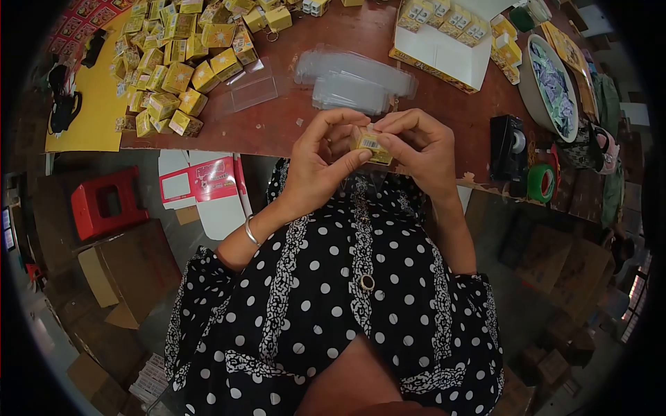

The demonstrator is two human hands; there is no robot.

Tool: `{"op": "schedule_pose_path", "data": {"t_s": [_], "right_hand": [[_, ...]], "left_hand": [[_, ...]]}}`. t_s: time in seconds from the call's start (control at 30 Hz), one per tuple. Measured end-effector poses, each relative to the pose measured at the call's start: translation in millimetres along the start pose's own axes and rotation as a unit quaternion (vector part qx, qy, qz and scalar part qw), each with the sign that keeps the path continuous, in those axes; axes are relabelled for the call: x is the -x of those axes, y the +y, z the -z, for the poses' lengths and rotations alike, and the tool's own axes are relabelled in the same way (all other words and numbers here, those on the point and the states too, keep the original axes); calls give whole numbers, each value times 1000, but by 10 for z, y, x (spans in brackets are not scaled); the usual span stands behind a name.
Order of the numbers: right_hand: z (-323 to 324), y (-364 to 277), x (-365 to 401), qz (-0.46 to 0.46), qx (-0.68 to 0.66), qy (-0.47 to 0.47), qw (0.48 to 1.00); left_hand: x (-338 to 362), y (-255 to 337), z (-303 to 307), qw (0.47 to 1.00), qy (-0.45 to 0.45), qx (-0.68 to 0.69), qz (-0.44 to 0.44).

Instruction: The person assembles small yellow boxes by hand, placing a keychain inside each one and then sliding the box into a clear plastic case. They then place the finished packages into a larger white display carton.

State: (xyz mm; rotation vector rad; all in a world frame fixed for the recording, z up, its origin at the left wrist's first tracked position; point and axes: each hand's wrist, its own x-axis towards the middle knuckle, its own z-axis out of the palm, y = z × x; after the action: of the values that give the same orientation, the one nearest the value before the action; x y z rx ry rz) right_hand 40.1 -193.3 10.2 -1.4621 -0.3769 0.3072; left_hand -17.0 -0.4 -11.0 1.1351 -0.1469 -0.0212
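Note:
Between my two hands, near the table's front edge, is a small yellow box with a barcode on its side. My left hand holds its left side with thumb and fingers. On the right, my right hand pinches its top and right side. Just beyond my hands lie clear plastic sleeves in a loose stack. A heap of similar yellow boxes covers the back left of the table, and a single clear sleeve lies beside it.
An open display carton with boxes in it stands at the back right. Farther right are a bowl of wrapped pieces, a black tape dispenser and a green tape roll. A red stool stands below left.

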Motion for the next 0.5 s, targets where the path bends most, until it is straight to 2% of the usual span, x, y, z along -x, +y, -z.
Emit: {"op": "schedule_pose_path", "data": {"t_s": [0.17,0.27,0.37,0.5], "right_hand": [[39,-8,-45,-24,-6,31,999],[35,-32,-37,-5,6,0,1000],[80,9,1,-20,33,-15,999],[34,109,95,55,27,-8,998]], "left_hand": [[12,38,-24,1000,-11,-23,4],[20,34,-20,1000,0,4,27],[7,-28,-1,999,-9,-34,-18],[9,-29,21,998,-9,-47,-32]]}}
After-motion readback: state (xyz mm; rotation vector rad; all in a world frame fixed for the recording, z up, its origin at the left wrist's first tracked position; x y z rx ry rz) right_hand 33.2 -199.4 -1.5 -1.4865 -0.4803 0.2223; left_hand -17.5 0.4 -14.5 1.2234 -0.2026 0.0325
